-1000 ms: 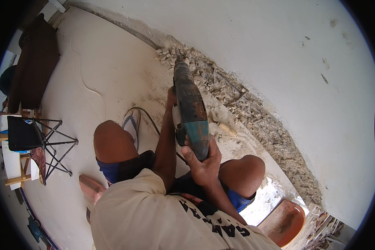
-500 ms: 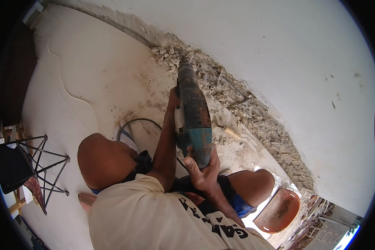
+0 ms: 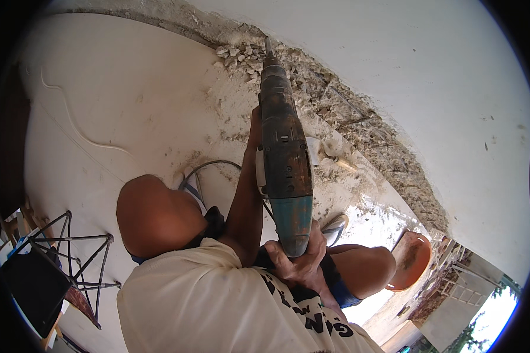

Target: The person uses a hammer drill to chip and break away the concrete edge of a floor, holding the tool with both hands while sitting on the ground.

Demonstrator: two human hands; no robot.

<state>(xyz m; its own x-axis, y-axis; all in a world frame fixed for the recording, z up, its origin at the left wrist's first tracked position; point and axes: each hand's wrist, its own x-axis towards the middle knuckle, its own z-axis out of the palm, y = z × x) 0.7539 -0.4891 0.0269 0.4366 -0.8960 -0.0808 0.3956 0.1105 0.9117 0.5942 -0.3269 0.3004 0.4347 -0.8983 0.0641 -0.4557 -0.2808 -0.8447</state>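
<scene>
Dusty floor (image 3: 153, 94), left arm (image 3: 245, 206) outstretched, grip of left hand (image 3: 256, 123) unclear, right hand (image 3: 306, 266) clasping hammer drill (image 3: 285, 159)

**Obscured and Cropped**

Cannot see most of left hand (image 3: 255, 122), screened by power drill (image 3: 285, 156); nor finger ends of right hand (image 3: 305, 263) behind rear housing (image 3: 292, 223). Cannot confirm contact of bit (image 3: 269, 48) with broken masonry (image 3: 388, 156). Cannot trace cord (image 3: 215, 162) behind left forearm (image 3: 245, 197). Can view orange basin (image 3: 412, 259) only partly, past right knee (image 3: 368, 272). Cannot identify brown bulk (image 3: 13, 147) cut by lens rim.
</scene>
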